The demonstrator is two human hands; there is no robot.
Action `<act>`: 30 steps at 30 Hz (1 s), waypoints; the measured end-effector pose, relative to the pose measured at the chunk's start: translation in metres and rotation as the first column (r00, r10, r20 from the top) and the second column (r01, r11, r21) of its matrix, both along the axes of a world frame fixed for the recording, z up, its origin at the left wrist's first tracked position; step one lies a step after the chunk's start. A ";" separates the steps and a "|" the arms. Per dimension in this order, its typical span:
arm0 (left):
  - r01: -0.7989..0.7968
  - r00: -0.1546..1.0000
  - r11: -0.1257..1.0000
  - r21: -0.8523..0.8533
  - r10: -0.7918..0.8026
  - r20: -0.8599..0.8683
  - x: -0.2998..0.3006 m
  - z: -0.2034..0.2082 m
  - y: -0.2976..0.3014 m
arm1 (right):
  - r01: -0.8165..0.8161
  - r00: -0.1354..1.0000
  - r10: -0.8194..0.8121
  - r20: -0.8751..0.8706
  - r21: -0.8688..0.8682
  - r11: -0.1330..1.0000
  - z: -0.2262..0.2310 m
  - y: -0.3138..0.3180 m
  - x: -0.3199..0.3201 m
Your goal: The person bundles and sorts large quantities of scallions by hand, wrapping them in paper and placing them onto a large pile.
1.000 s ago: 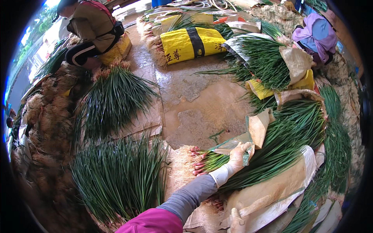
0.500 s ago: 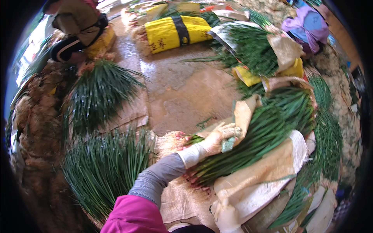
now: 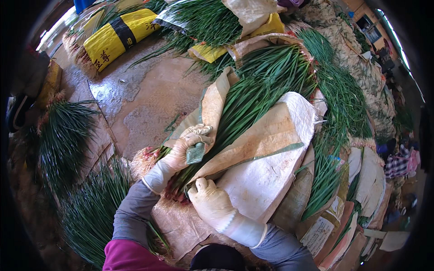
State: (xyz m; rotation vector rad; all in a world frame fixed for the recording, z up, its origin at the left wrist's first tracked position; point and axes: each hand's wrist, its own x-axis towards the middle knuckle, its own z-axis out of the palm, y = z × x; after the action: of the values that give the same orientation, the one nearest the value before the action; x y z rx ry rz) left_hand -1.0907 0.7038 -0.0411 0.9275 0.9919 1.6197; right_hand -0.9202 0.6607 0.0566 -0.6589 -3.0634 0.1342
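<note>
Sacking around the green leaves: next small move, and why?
Probably fold the right flap inward over the green leaves: the right hand pinches its edge, the left hand grips the left flap, and leaves between lie uncovered.

Gloved hands [image 3: 186,147] [image 3: 211,203]: two; sack flaps [image 3: 216,101] [image 3: 264,140]: two; black-banded yellow bundles [image 3: 118,38]: one; leafy heaps [image 3: 66,140] [image 3: 92,210] at left: two.

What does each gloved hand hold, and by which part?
Left hand: tan woven flap, by its green edge. Right hand: tan-and-white woven flap, by its near end.
</note>
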 end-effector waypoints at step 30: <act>0.747 0.557 0.576 -0.331 -0.815 -0.161 -0.049 0.013 0.020 | 0.023 0.342 -0.897 -0.281 -0.951 0.307 -0.046 0.075 -0.028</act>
State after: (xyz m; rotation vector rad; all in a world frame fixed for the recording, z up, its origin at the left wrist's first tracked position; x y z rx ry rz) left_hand -1.1396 0.7234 -0.0285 1.2446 0.7460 0.5797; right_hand -0.9487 0.7360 0.0108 -1.1800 -1.4317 1.5170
